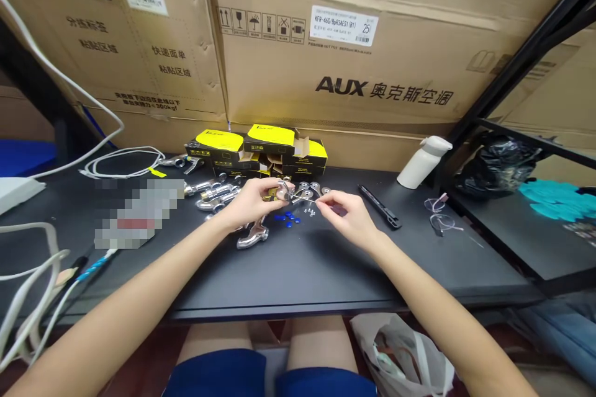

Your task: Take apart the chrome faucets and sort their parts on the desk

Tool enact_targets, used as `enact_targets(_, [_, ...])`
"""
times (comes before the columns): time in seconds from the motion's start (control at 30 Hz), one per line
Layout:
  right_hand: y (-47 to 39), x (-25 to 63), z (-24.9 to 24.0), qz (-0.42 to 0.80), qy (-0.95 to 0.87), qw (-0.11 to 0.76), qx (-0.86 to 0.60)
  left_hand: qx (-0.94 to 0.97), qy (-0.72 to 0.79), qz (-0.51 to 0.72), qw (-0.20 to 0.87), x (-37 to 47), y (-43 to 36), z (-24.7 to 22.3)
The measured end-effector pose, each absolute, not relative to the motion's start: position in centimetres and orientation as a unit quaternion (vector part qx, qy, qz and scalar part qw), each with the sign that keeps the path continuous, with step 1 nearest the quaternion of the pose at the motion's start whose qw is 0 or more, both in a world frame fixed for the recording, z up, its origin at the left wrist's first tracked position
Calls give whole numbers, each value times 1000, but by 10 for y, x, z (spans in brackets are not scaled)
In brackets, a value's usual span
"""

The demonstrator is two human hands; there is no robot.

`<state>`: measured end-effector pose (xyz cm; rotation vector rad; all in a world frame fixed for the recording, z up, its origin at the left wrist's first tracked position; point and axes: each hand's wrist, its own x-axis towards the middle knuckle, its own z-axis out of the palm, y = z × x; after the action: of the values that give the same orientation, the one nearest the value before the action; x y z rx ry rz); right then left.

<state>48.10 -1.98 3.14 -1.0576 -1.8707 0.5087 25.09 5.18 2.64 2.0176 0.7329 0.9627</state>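
Near the middle of the dark table [288, 285], my left hand [255, 200] grips a small shiny metal part [283, 192]. My right hand [344, 214] pinches a thin metal rod [305, 199], whose far end meets the metal part. Chrome fittings [254, 236] lie under and left of my left hand. Several blue pieces [289, 218] and small screws [310, 212] rest between the hands. Round metal parts [305, 191] sit just behind the rod.
Yellow and black boxes [269, 139] are stacked behind the parts. To the right lie a black cutter [379, 206], a white bottle [421, 164] and thin wires [442, 223]. A blurred-out object [139, 214] and white cables [35, 298] occupy the left.
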Motion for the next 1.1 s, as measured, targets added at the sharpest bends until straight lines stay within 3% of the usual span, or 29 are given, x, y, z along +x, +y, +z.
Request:
enact_targets(0.17, [-14,487,29,483,-686,337,-427,824,259,343,370,247,48,38])
enact_targets(0.27, [-15,487,26,553,-657,316,-404,830,255,319,380,247,44,47])
enact_targets(0.33, [-17,485,25,504,-688,330,-406,819,284,285,409,246,42,49])
enact_targets(0.53, [-22,482,23,160,-821,375,-399,714,383,221,542,251,39,41])
enact_targets(0.6, [-20,482,23,171,-802,392,-417,695,361,236,575,253,37,42])
enact_targets(0.73, [-14,485,24,433,-708,342,-441,720,286,264,574,253,33,51])
enact_targets(0.8, [-13,486,24,496,-686,318,-427,741,269,251,561,251,33,55])
enact_targets(0.87, [-14,487,24,432,-716,344,-427,743,267,242,564,250,34,55])
enact_targets(1.0, [-18,486,21,157,-798,391,-430,716,298,238,585,253,34,51])
enact_targets(1.1, [-17,484,20,119,-783,411,-452,700,304,264,589,256,32,50])
